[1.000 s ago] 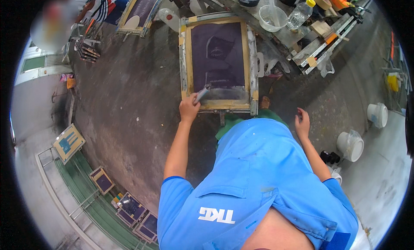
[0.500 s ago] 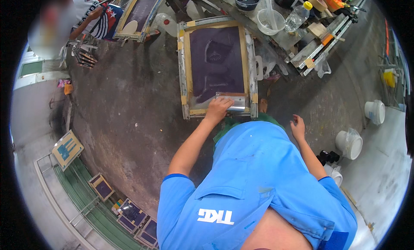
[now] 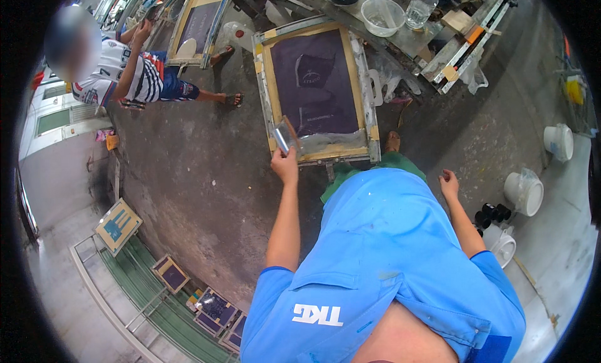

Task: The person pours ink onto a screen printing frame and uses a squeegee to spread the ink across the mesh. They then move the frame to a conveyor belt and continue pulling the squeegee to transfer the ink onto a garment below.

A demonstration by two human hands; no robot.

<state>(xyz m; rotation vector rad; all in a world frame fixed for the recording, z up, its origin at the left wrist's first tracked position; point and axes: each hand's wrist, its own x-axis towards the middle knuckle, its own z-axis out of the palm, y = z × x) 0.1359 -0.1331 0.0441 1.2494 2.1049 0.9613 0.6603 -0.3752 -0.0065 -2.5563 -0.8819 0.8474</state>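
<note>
My left hand [image 3: 285, 166] is closed on a short silver squeegee with a brownish edge [image 3: 285, 135], held tilted over the lower left of a screen-printing frame [image 3: 318, 102]. The screen has dark purple mesh with a faint printed pattern, a tan taped border and a pale grey smeared band [image 3: 332, 139] along its near end. My right hand [image 3: 449, 181] hangs to the right, below and apart from the frame, fingers slightly curled and apart, holding nothing visible.
A co-worker [image 3: 116, 75] stands upper left by another screen [image 3: 201, 22]. A cluttered bench [image 3: 408, 55] holds tubs [image 3: 382, 19] and a bottle [image 3: 421, 6]. White buckets [image 3: 526, 194] line the right side. Several framed screens [image 3: 118, 225] sit on a rack at lower left.
The squeegee, lying along the screen's lower right half a second ago, is now raised at the lower left, my left hand moving with it. More of the co-worker has come into view.
</note>
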